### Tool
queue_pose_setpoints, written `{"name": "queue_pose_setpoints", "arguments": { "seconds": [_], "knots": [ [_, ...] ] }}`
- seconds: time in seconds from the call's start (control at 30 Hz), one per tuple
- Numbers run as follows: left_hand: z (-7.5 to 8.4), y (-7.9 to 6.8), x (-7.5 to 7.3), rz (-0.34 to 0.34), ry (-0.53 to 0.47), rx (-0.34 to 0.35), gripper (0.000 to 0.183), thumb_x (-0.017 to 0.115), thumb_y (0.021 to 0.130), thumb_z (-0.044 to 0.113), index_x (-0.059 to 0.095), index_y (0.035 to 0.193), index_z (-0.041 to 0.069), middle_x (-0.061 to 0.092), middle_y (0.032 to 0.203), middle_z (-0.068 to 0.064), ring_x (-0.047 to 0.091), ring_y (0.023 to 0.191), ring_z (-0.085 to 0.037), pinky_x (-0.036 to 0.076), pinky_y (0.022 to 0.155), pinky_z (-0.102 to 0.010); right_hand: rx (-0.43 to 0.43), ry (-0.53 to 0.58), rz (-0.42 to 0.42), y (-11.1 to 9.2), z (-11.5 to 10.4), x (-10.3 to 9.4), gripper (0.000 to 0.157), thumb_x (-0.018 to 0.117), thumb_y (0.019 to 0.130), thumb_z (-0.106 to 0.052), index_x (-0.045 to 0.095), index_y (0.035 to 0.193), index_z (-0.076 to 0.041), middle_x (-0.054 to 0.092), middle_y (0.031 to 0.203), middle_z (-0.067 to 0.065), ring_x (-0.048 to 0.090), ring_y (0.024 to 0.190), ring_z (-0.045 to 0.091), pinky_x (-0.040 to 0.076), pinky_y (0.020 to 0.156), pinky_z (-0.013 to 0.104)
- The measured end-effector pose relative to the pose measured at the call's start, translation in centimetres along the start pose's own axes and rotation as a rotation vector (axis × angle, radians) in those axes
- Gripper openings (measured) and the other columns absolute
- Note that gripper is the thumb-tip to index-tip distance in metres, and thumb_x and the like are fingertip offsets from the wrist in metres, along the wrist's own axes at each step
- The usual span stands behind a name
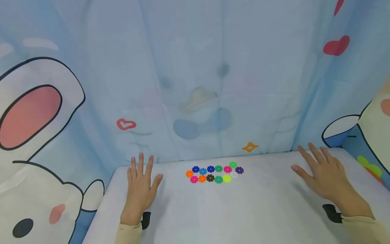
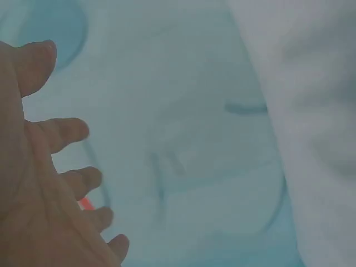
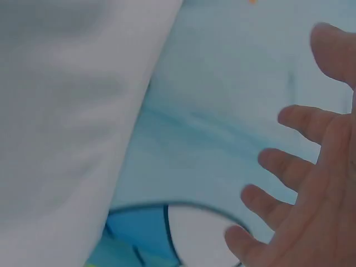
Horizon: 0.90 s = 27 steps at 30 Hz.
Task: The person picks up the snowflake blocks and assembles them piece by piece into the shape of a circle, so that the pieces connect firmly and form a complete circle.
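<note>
Several small notched plastic discs in mixed colours lie in a tight cluster toward the back of the white table, among them a pink disc (image 1: 194, 179), a brown disc (image 1: 210, 178), a yellow disc (image 1: 226, 178) and a purple disc (image 1: 239, 170). To the left of the cluster, my left hand (image 1: 140, 191) hovers over the table with fingers spread and holds nothing. My right hand (image 1: 330, 179) is well to the right of the discs, its fingers also spread and its palm bare. Both palms show in the wrist views, the left hand (image 2: 44, 167) and the right hand (image 3: 311, 172).
The white table (image 1: 243, 213) extends under both hands. Behind it hangs a light blue curtain (image 1: 189, 67) printed with cartoon figures and hearts, meeting the table's back edge. Dark wrist straps (image 1: 146, 220) show at both cuffs.
</note>
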<state>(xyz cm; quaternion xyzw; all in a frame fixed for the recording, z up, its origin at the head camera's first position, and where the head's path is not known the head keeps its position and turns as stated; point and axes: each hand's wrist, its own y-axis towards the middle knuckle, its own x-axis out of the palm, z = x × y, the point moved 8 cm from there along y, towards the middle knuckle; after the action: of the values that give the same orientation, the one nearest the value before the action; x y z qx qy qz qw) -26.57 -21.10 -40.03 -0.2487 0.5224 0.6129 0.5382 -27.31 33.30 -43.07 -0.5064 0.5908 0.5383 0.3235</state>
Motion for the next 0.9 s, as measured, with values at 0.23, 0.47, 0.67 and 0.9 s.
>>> {"name": "queue_pose_setpoints", "arguments": {
  "seconds": [0.23,0.47,0.67,0.9],
  "knots": [
    [5.4,-0.2,5.7,-0.057,0.024,0.153,0.054,0.067,0.105,0.028,0.054,0.154,0.008,0.047,0.156,-0.029,0.043,0.145,-0.05,0.043,0.118,-0.064,-0.205,0.119,-0.123,0.4,-9.5,4.3,0.064,0.07,0.103,-0.042,0.055,0.151,-0.003,0.043,0.157,0.036,0.044,0.138,0.062,0.042,0.105,0.082],
    [10.8,1.5,12.0,-0.168,-0.08,0.24,0.041,0.071,0.103,0.015,0.066,0.143,0.012,0.066,0.097,-0.008,0.051,0.074,-0.012,0.047,0.061,-0.022,-0.249,0.205,-0.188,2.8,-16.8,7.7,0.048,0.078,0.098,-0.031,0.069,0.14,-0.01,0.064,0.122,0.018,0.058,0.113,0.035,0.058,0.093,0.051],
    [11.1,4.5,15.4,-0.206,-0.155,0.068,0.033,0.073,0.102,0.019,0.074,0.134,0.015,0.079,0.116,-0.007,0.068,0.083,-0.014,0.053,0.063,-0.028,-0.182,0.295,-0.224,5.2,-19.5,10.9,0.035,0.081,0.095,-0.025,0.077,0.125,-0.008,0.066,0.101,0.008,0.057,0.095,0.024,0.054,0.078,0.04],
    [10.5,4.9,16.9,-0.173,-0.182,-0.06,0.021,0.083,0.093,0.021,0.079,0.112,0.016,0.081,0.101,-0.003,0.073,0.084,-0.022,0.055,0.06,-0.035,-0.077,0.333,-0.223,5.7,-20.6,13.2,0.023,0.085,0.091,-0.021,0.074,0.107,-0.01,0.063,0.092,0.004,0.058,0.085,0.019,0.054,0.071,0.038]
  ]
}}
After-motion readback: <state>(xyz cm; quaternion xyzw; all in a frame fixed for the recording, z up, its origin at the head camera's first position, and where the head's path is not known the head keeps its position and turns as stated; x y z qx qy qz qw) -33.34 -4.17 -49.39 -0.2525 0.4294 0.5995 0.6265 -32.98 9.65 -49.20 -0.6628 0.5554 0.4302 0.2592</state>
